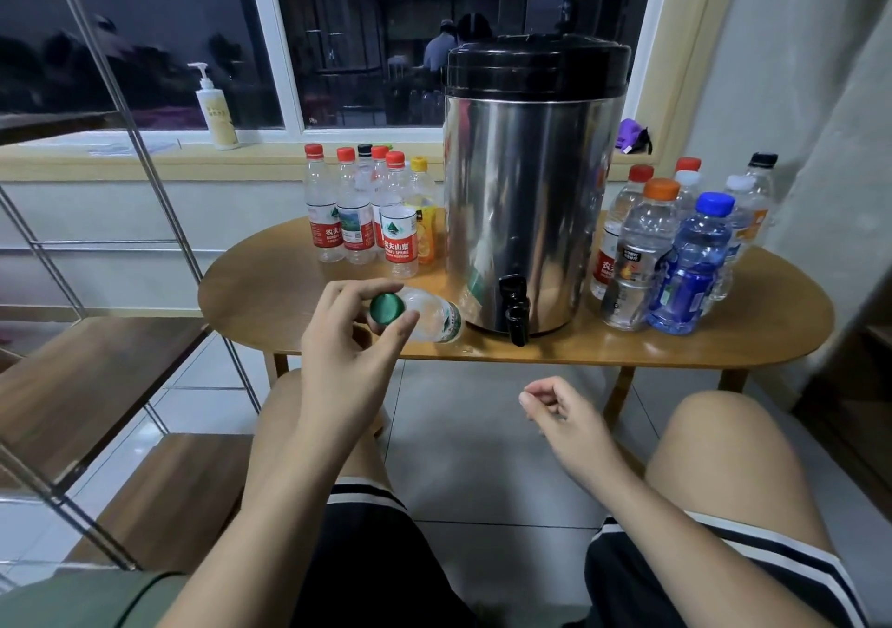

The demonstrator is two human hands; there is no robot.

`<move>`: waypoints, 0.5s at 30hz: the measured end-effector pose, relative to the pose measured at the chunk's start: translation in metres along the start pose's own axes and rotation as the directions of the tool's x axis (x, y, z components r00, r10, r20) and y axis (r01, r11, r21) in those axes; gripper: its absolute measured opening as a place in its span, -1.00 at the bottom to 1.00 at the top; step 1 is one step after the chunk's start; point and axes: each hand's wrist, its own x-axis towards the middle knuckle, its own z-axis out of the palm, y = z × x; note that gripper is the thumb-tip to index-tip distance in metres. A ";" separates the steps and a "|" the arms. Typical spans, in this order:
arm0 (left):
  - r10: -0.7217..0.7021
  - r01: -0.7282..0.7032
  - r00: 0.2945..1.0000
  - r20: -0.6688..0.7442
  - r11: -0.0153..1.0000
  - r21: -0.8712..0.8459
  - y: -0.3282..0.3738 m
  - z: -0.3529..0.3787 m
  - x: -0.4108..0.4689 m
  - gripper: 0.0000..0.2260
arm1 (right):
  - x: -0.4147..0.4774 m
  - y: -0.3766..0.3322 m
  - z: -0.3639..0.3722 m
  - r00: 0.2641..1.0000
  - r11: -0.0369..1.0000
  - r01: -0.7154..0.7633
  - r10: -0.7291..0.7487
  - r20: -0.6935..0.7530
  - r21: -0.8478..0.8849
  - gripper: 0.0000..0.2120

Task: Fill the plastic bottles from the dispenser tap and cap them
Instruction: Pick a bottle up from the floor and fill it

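A steel dispenser (526, 202) with a black lid stands on the oval wooden table (270, 299); its black tap (515, 308) juts over the front edge. My left hand (347, 338) holds a clear bottle (434, 321) by its neck, tilted so its green cap (386, 308) faces me, fingers and thumb curled around the cap end. My right hand (560, 415) hangs below the table edge, fingers loosely curled, holding nothing. Several capped empty-looking bottles (367, 212) stand left of the dispenser. Several capped bottles holding water (675, 251) stand to its right.
A pump bottle (217, 111) and a purple item (633, 136) sit on the window sill behind. A metal-framed wooden shelf (87, 371) stands at the left. My bare knees are under the table's front edge, over a tiled floor.
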 end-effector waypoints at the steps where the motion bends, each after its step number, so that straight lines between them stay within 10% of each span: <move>1: -0.006 0.006 1.000 0.007 1.000 -0.014 0.002 -0.001 -0.001 -0.79 | -0.002 -0.003 0.000 1.000 1.000 -0.002 0.002 0.007 0.012 -0.85; 15: -0.054 0.055 0.998 0.011 0.992 -0.117 0.017 -0.004 -0.020 -0.81 | -0.014 -0.019 -0.003 0.992 0.996 0.023 -0.034 0.125 0.090 -0.04</move>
